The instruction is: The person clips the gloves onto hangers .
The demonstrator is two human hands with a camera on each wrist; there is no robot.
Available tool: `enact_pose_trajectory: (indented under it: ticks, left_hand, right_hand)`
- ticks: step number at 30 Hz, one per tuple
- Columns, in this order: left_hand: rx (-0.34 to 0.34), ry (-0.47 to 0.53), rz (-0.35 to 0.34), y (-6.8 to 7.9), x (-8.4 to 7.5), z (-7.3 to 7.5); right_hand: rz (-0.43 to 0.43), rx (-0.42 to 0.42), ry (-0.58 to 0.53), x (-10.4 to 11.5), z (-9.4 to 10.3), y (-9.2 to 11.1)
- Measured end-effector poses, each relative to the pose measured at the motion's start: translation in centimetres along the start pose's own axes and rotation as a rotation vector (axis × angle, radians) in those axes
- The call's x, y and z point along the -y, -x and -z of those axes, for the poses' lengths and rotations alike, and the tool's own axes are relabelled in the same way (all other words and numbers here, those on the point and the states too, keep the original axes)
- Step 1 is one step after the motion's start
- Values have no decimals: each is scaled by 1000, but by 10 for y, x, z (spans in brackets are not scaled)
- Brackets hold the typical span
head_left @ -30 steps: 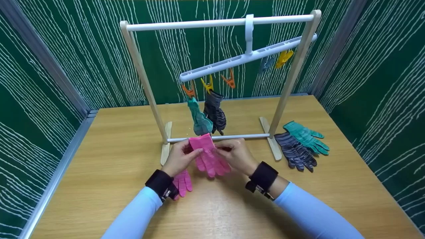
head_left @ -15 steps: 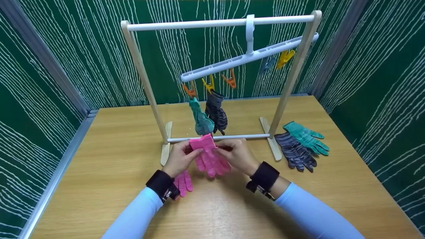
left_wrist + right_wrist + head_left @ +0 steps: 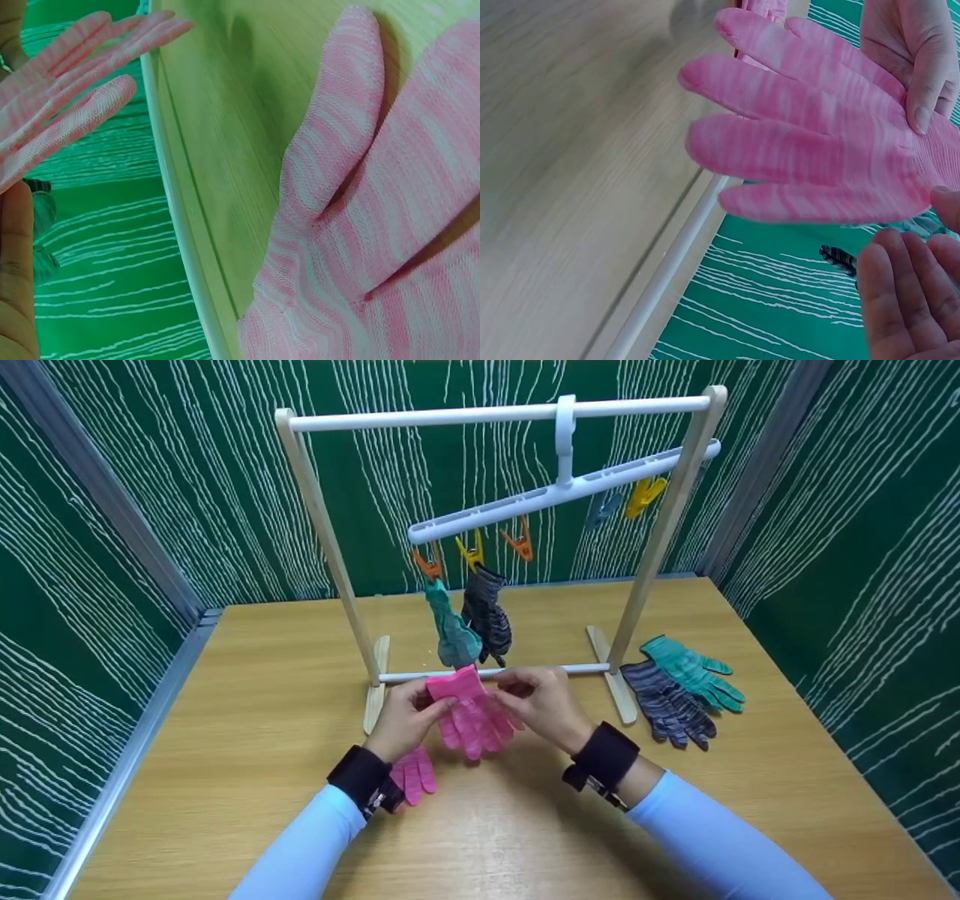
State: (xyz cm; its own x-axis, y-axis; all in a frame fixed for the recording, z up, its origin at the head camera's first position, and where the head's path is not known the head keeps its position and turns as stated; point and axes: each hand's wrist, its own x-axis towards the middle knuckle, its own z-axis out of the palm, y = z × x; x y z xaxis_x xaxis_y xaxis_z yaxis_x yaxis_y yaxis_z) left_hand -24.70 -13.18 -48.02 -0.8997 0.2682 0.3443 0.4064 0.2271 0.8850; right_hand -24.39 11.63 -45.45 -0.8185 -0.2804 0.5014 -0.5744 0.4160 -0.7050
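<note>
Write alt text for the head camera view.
A person's left hand pinches a pink knit glove above a wooden table, the right hand at the glove's edge. Behind, a green knit glove and a dark striped glove hang by plastic clips from a tilted white hanger on a wooden rack. Three more gloves lie on the table.

1. A hanger is hanging from a tabletop rack.
2. Clipped gloves are dangling under its left half.
3. Overlapping gloves are lying right of the rack.
4. Before it, another glove is hovering between left hand and right hand.
</note>
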Motion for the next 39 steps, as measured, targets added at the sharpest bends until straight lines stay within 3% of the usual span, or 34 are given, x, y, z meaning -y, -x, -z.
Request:
enact_pose_trajectory:
  ticks: [19, 39]
  left_hand:
    - [11, -4, -4, -1, -6, -2]
    - [38, 9, -4, -3, -10, -2]
  right_hand:
    - [114, -206, 63, 8, 24, -13]
    - [100, -295, 128, 32, 50, -45]
